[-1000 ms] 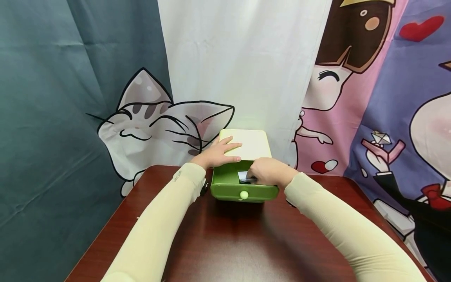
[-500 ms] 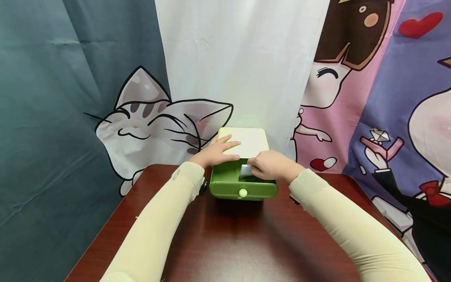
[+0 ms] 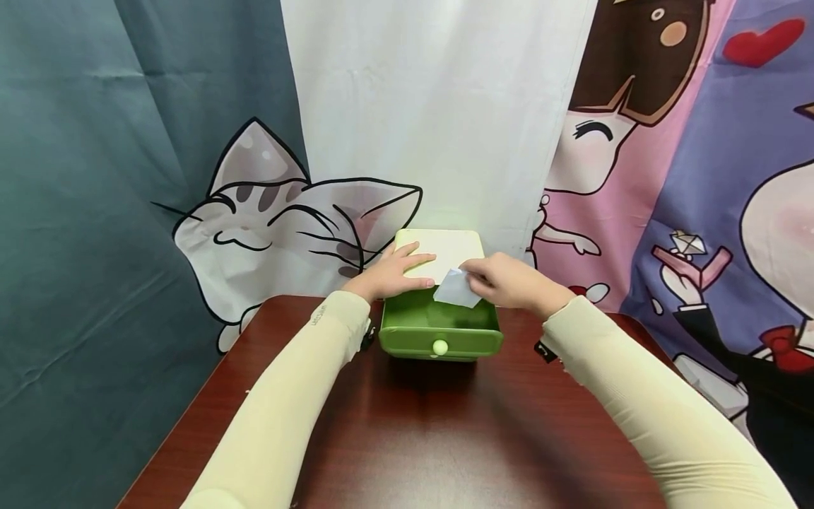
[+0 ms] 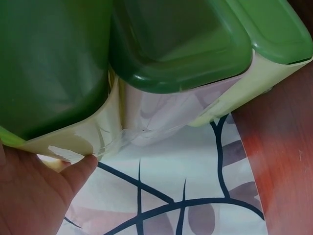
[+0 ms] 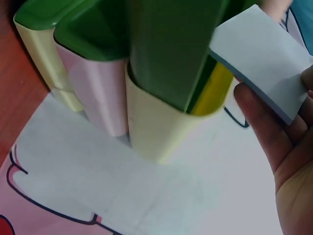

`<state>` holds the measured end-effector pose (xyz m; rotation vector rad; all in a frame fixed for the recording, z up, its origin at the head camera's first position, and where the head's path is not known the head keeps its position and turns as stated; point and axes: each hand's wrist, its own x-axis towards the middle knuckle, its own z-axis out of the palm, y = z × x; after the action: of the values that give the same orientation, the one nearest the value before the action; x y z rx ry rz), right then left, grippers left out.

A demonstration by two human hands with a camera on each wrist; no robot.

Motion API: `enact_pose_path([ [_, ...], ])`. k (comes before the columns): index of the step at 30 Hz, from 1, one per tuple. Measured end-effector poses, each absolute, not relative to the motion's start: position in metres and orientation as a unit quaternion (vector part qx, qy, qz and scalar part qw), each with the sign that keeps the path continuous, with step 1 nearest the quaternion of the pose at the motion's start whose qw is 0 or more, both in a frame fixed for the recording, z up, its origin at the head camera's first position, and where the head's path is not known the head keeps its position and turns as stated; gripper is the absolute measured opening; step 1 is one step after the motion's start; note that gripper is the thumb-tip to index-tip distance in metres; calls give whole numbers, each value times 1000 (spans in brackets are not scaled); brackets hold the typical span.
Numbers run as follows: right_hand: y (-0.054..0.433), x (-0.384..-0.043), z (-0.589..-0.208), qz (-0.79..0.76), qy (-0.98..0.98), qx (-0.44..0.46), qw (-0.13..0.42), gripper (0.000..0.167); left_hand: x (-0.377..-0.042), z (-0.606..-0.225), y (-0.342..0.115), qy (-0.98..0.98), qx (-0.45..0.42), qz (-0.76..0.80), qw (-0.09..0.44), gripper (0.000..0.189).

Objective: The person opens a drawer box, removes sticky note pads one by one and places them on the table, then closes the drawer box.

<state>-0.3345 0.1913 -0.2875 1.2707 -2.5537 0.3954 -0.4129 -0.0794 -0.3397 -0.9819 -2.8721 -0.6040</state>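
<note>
A small drawer cabinet (image 3: 464, 244) with a pale cream top stands at the back of the table. Its green top drawer (image 3: 407, 342), with a round light knob, is pulled out. My left hand (image 3: 389, 274) rests spread on the left part of the cabinet's top. In the left wrist view its thumb lies along the casing's edge. With thumb and fingers, my right hand (image 3: 505, 281) pinches a thin, flat white pad (image 3: 456, 289), which looks like a small notepad. It is held tilted above the drawer's rear right part. The right wrist view shows the pad's flat face (image 5: 261, 49) and darker edge.
Below the pulled-out drawer, the casing has a pink middle tier (image 5: 93, 83) and a cream lower tier (image 5: 46, 61), both with closed green drawers. A cartoon-printed curtain (image 3: 445, 106) hangs right behind. The dark red table (image 3: 407, 438) stretches toward me.
My right hand has risen out of the drawer and moved a little to the right, lifting the white pad with it. My left hand has stayed on the cabinet's top.
</note>
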Motion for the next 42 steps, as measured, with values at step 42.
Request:
enact_pose_path([
  [42,275,-342,-307,226,-887,201,348,22,-409,-341,-82,-920,-324,-219,20,69],
])
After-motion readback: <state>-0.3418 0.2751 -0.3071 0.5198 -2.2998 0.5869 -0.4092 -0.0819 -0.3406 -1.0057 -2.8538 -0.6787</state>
